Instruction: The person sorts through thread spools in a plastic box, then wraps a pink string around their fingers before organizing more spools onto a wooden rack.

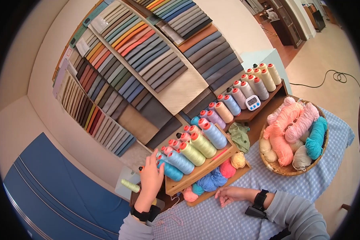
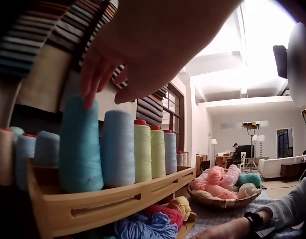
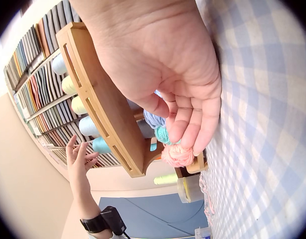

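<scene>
My left hand point(image 1: 151, 178) is at the near-left end of a wooden thread rack point(image 1: 200, 173), its fingers extended. In the left wrist view its fingertips reach the top of a teal thread cone point(image 2: 80, 149), which stands upright at the rack's end. Light blue cones point(image 1: 180, 161) and pale green cones point(image 1: 192, 154) follow along the front row. My right hand point(image 1: 230, 195) rests palm up on the checked tablecloth, fingers loosely bent and holding nothing. Just beyond it, yarn balls, among them a blue one point(image 1: 212, 180) and a peach one point(image 3: 178, 155), sit on the rack's lower shelf.
A wicker basket point(image 1: 284, 171) of yarn skeins stands at the right on the checked cloth point(image 1: 248, 180). Behind the rack, another shelf bears several cones and a white timer point(image 1: 253, 103). Fabric swatches point(image 1: 148, 60) cover the wall. A pale green cone point(image 1: 130, 185) lies left of my left hand.
</scene>
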`<state>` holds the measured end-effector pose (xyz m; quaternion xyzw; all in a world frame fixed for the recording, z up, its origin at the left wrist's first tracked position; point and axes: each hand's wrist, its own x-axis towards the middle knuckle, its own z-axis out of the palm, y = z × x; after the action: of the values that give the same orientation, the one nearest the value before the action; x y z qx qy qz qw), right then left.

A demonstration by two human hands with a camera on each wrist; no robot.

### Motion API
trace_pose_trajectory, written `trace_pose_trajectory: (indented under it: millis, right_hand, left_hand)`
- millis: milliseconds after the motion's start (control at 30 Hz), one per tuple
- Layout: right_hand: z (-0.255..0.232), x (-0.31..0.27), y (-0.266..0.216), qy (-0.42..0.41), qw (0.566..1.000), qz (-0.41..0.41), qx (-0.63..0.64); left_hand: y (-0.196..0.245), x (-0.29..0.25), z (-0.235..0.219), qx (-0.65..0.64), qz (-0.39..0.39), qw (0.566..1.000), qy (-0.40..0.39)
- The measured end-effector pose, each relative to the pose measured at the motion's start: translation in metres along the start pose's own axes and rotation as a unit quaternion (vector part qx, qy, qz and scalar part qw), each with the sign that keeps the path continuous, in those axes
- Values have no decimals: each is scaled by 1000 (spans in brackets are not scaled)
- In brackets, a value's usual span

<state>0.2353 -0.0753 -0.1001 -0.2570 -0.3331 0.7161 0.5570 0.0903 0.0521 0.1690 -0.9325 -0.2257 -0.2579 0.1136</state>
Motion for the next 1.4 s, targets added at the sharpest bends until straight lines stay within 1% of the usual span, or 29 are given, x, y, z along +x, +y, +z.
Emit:
trace_pose_trajectory:
  millis: [133, 200, 233, 300, 333, 367, 400, 433, 467, 500, 533, 600, 633, 700, 733, 767, 800, 833, 900, 1033, 1100, 1133, 1200, 1233, 1267, 1300, 1333, 1400]
  right_hand:
    - [0, 0, 0, -5, 1000, -4, -3]
    - [-1, 0, 0, -7, 1000, -6, -2]
    - [-1, 0, 0, -9, 1000, -7, -1]
    - [-2, 0, 1, -12, 1000, -8, -2]
    - [-2, 1, 1, -13, 1000, -8, -3]
    - [-2, 0, 1, -14, 1000, -8, -3]
    - [-2, 0, 1, -10, 1000, -6, -4]
    - [-1, 0, 1, -7, 1000, -3, -6]
    - [-1, 1, 1, -7, 1000, -3, -6]
    - [-1, 1, 1, -7, 1000, -3, -4]
    - [-2, 1, 1, -6, 1000, -3, -3]
    - [-2, 1, 1, -7, 1000, -5, -3]
    - [-2, 0, 1, -9, 1000, -7, -3]
    - [-1, 0, 1, -6, 1000, -5, -4]
    - [0, 0, 1, -4, 1000, -4, -6]
    - [0, 0, 1, -4, 1000, -3, -6]
    - [-1, 0, 1, -6, 1000, -4, -3]
    - [-1, 0, 0, -7, 1000, -5, -1]
    - [0, 0, 0, -7, 1000, -4, 0]
    - [1, -1, 0, -3, 1000, 0, 5]
    - [0, 0, 0, -4, 1000, 1, 3]
    - [0, 0, 0, -2, 1000, 0, 2]
    - [1, -1, -1, -2, 1000, 1, 2]
    - [1, -2, -3, -2, 1000, 0, 2]
    - [1, -3, -3, -2, 1000, 3, -1]
    - [2, -3, -3, -2, 1000, 1, 2]
    - [2, -3, -3, -3, 1000, -2, 4]
    - [1, -2, -3, 1, 1000, 3, 0]
  left_hand:
    - [4, -1, -8, 11, -15, 1000, -5]
    - [-3, -2, -5, 71, -14, 997, -30]
    - [-8, -4, -2, 71, -14, 997, -30]
    - [-24, -7, 12, 51, -22, 996, -68]
    - [-42, -9, 27, 51, -22, 996, -68]
    - [-63, -10, 47, -34, 14, 997, -65]
    - [-62, -9, 49, -118, 50, 990, -62]
    - [-60, -9, 48, -118, 50, 990, -62]
    - [-56, -11, 48, -218, -50, 967, -120]
    - [-47, -11, 46, -313, -149, 921, -176]
    - [-48, -13, 53, -313, -149, 921, -176]
    - [-48, -14, 65, -360, -125, 919, -97]
    - [-44, -14, 66, -361, -126, 919, -98]
    - [-33, -12, 62, -356, -192, 905, -129]
    - [-40, -13, 73, -356, -192, 905, -129]
    - [-54, -12, 90, -311, -133, 938, -71]
    - [-53, -11, 93, -262, -72, 962, -13]
    - [-51, -12, 95, -262, -73, 962, -13]
    - [-44, -14, 97, -243, -67, 967, 24]
    - [-45, -18, 103, -281, -73, 957, 26]
    - [-49, -20, 106, -162, 14, 984, 78]
    - [-49, -21, 105, -162, 13, 984, 80]
    - [-44, -24, 100, -273, -27, 961, 41]
    - [-36, -25, 88, -275, -29, 960, 44]
    - [-28, -25, 71, -359, -128, 924, -37]
    - [-26, -26, 61, -435, -223, 865, -117]
    - [-32, -28, 61, -437, -225, 863, -115]
    - [-49, -31, 62, -420, -203, 880, -90]
